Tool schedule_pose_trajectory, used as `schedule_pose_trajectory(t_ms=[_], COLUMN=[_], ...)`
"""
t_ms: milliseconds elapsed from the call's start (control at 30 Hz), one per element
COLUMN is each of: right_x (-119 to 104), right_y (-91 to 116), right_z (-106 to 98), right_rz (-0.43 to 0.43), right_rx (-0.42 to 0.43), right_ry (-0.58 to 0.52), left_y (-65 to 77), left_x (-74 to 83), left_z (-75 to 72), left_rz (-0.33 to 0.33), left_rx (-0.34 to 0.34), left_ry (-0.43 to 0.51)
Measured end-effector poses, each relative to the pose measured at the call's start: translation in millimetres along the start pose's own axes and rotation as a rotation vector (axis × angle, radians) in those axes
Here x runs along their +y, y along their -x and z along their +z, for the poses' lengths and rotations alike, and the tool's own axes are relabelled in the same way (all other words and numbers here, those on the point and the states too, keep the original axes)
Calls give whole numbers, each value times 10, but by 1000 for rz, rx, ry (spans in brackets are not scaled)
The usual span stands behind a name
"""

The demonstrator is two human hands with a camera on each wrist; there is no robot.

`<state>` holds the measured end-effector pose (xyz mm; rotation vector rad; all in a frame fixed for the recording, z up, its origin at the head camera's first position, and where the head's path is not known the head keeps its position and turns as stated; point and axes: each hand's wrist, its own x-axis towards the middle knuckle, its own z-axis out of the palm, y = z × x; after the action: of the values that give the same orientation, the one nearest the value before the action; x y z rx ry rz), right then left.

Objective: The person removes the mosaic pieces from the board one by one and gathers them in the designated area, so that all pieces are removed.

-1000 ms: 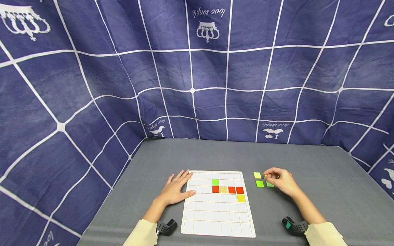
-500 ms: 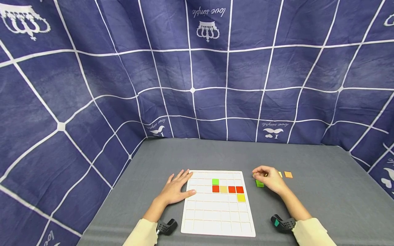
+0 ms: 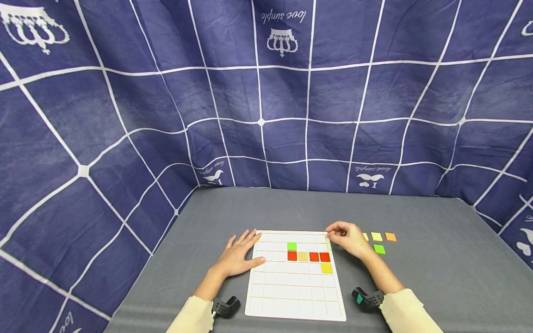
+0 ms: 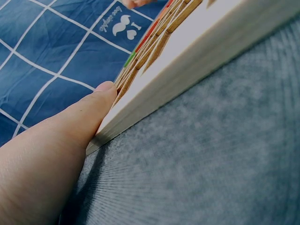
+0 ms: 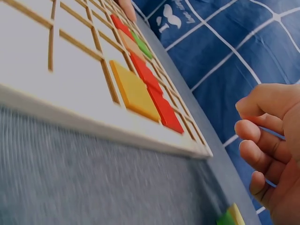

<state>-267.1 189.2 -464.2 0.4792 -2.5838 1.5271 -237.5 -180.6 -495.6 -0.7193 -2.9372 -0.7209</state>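
Note:
My left hand (image 3: 236, 259) lies spread on the left edge of the white gridded board (image 3: 287, 291), its thumb (image 4: 101, 101) on the rim. At the board's back right corner, my right hand (image 3: 347, 238) pinches a small pale yellow square tile (image 3: 327, 241), a sliver of which shows below the fingertips; in the right wrist view the fingers (image 5: 255, 152) hide it. On the board sit a green tile (image 3: 292, 246), a red tile (image 3: 292, 255), a tan tile (image 3: 302, 256), two more red tiles (image 3: 319, 257) and a yellow tile (image 3: 326, 268).
Loose tiles lie on the grey cloth right of the board: two pale yellow tiles (image 3: 376, 237), an orange tile (image 3: 390, 237) and a green tile (image 3: 379, 249). The right hand and forearm cover others. A blue white-lined curtain (image 3: 287, 138) hangs behind.
My right hand has moved left from the loose tiles to the board's back right corner, uncovering tiles behind it. The left hand and the tiles on the board have stayed put.

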Motion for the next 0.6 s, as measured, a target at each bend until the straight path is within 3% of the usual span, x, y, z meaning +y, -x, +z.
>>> schedule_pose_trajectory(t_ms=[600], right_x=[-127], right_y=[-135], right_z=[298], right_rz=[-64], right_rx=[-65], right_ry=[-50], left_y=[1], left_x=[20], left_z=[-20], left_rz=[1], left_rx=[-4], left_ry=[8])
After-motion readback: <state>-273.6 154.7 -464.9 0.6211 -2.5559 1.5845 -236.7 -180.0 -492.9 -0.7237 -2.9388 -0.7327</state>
